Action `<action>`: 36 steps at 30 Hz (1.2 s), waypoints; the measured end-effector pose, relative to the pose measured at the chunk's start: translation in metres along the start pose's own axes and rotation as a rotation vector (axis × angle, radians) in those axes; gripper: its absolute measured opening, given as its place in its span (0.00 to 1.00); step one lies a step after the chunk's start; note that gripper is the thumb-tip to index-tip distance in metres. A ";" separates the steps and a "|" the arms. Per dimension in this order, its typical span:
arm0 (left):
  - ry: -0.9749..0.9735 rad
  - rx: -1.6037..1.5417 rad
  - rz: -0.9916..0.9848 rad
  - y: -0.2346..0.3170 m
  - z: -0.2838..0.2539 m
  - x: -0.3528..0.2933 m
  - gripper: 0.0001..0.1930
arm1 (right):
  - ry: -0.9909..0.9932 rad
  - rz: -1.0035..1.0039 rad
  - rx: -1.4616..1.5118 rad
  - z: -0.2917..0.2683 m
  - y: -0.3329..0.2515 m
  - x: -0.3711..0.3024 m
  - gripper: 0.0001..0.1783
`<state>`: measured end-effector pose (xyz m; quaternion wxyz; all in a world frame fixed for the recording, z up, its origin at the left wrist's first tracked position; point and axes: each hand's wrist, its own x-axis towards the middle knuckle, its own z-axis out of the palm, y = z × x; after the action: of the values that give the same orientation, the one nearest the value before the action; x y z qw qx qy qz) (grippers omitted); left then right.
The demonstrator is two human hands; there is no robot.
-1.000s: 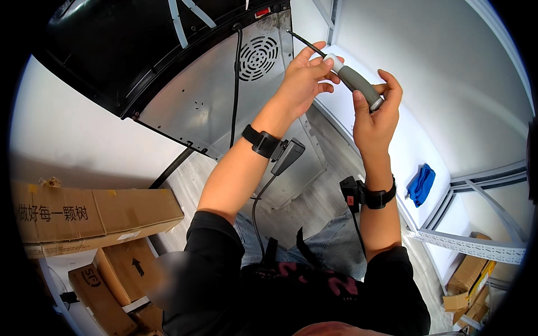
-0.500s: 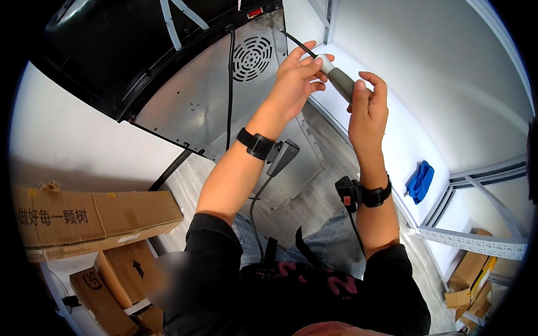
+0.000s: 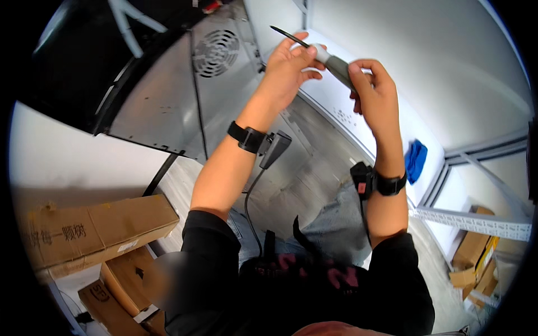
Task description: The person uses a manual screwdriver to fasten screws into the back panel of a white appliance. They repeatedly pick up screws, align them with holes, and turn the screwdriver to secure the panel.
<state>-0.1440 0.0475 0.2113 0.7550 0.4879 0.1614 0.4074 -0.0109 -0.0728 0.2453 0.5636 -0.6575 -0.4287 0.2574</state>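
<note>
Between both hands is a screwdriver [image 3: 338,69] with a grey handle, a pale collar and a dark shaft that points up and left. My left hand [image 3: 286,71] pinches it near the collar with thumb and fingers, the other fingers partly spread. The end of the handle sits in the fingers of my right hand [image 3: 376,92]. Left of the shaft stands a black appliance [image 3: 73,56] with a grey metal panel [image 3: 162,95], a round vent grille [image 3: 217,53] and a black cord [image 3: 198,106]. The screwdriver's tip is apart from the panel.
On the white shelf [image 3: 386,120] at right lie a blue cloth [image 3: 415,161] and several small dark specks [image 3: 343,116], too small to name. Cardboard boxes [image 3: 106,229] are stacked at lower left. More cartons [image 3: 473,252] stand at lower right, below a metal frame [image 3: 476,221].
The view has shifted, and the appliance now appears farther left. The screwdriver's tip has moved away from the panel's right edge. Both hands keep their hold, and the right hand has shifted slightly right.
</note>
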 end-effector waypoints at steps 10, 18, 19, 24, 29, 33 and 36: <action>0.095 0.007 -0.062 -0.115 0.021 0.052 0.17 | -0.408 0.099 -0.199 -0.082 0.083 0.080 0.24; 0.225 0.533 -0.255 -0.274 -0.059 0.070 0.16 | -0.363 0.381 0.135 -0.116 0.261 0.109 0.13; 0.271 0.690 -0.277 -0.295 -0.072 0.071 0.16 | -0.332 0.413 0.184 -0.117 0.281 0.109 0.13; 0.264 0.982 -0.310 -0.369 -0.099 0.074 0.13 | -0.278 0.521 0.221 -0.123 0.352 0.100 0.14; 0.204 1.273 -0.304 -0.390 -0.099 0.090 0.13 | -0.252 0.592 0.246 -0.128 0.378 0.097 0.15; 0.247 1.305 -0.374 -0.396 -0.101 0.096 0.07 | -0.262 0.599 0.277 -0.130 0.385 0.103 0.15; 0.219 1.370 -0.389 -0.398 -0.099 0.099 0.05 | -0.271 0.584 0.288 -0.128 0.385 0.107 0.15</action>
<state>0.0362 0.1075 -0.1655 0.3176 0.7707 0.5393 0.1195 0.2532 -0.0476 -0.0793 0.4911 -0.6259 -0.2525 0.5507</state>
